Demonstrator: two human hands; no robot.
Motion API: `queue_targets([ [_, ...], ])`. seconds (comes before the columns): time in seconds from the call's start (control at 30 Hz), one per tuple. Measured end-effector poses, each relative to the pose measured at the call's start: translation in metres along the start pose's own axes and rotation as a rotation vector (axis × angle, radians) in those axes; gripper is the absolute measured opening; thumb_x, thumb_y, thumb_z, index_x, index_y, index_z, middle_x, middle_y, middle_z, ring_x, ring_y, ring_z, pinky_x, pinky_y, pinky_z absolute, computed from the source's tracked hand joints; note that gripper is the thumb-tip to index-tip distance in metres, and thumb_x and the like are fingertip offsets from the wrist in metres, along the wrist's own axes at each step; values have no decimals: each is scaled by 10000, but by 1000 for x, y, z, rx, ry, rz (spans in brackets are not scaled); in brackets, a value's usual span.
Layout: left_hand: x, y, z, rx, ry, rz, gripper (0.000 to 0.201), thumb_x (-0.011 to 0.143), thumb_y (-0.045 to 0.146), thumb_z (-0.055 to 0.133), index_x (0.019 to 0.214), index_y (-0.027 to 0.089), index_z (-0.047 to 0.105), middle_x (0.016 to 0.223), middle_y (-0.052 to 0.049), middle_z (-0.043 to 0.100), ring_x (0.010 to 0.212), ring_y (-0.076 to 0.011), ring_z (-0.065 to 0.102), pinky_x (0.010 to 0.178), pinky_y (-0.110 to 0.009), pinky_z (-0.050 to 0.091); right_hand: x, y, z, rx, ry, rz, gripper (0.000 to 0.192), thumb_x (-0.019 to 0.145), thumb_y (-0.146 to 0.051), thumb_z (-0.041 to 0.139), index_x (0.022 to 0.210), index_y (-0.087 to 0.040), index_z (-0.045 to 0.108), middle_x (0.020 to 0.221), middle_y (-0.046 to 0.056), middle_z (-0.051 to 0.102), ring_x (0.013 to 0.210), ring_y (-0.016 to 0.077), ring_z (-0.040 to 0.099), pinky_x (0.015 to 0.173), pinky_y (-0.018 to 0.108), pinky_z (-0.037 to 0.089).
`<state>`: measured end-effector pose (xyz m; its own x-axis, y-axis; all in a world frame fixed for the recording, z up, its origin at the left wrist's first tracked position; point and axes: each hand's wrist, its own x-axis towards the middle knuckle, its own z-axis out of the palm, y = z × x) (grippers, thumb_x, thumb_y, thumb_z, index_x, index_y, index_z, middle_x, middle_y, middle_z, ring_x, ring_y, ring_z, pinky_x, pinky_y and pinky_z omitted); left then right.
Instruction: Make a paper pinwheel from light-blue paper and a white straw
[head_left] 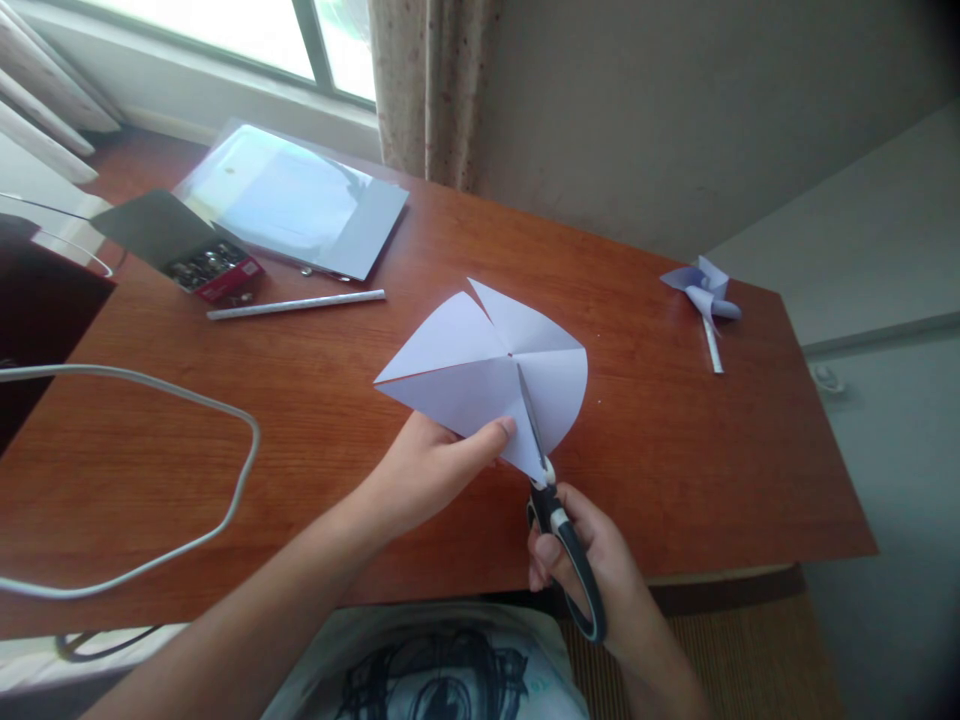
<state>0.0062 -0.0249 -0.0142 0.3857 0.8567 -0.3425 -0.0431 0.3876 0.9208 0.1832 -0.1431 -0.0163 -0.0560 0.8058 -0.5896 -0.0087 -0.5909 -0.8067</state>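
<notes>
My left hand (435, 465) pinches the near edge of a white paper sheet (480, 375) held just above the wooden desk (300, 440). The sheet has slits running from its corners toward the centre. My right hand (592, 565) grips black-handled scissors (551, 495), whose blades lie along a slit in the paper's near corner, pointing toward the centre.
A finished white paper pinwheel (705, 295) on a stick lies at the desk's far right. A white straw (296, 303), a red box of metal pins (210, 268) and a grey folder (300, 200) lie at the back left. A white cable (187, 400) loops across the left.
</notes>
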Motion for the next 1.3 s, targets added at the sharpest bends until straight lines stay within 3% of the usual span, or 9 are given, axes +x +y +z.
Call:
queue_targets([
  [1.3, 0, 3, 0, 33, 9, 23, 206, 829, 355, 683, 759, 164, 650, 710, -9, 668, 661, -157, 600, 631, -248, 489, 1, 6, 2, 2, 32, 5, 515, 791, -655, 760, 903, -214, 520, 665, -56, 560, 526, 103, 559, 520, 220, 436],
])
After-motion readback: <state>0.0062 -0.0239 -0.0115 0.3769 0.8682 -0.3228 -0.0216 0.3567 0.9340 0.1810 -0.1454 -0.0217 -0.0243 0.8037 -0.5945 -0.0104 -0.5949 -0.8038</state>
